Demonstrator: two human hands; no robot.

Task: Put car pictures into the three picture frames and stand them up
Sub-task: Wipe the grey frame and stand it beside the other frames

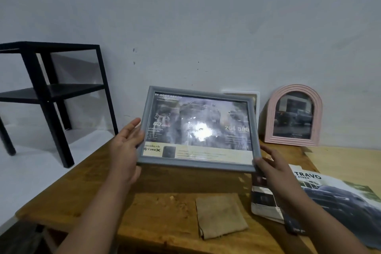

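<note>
**A:** What lay closest to the camera when you checked the feed?

**B:** I saw a folded tan cloth (221, 215) lying flat on the wooden table (86, 183), near its front edge. To its right lay a car brochure (338, 198) with loose printed pages, a dark vehicle showing on the cover.

**A:** And the hands?

**B:** Both held the grey picture frame (198, 128) above the table, tilted back, glass toward the camera. The left hand (125, 146) lay against the frame's left edge, its thumb along the front of the moulding; the fingers went behind, so I could not tell how far they curled. The right hand (274, 168) pinched the lower right corner, thumb on the front, fingers wrapped behind.

**A:** Was a picture inside?

**B:** Yes, a car advert page sat behind the glass, with a bright glare patch in its middle.

**A:** Farther back?

**B:** A pink arched frame (293, 115) stood upright against the wall (206, 27) at the table's far right, with a dark car picture in it. A white frame (241, 94) stood behind the grey one, mostly hidden. A black side table (51, 88) stood off to the left by the wall.
</note>
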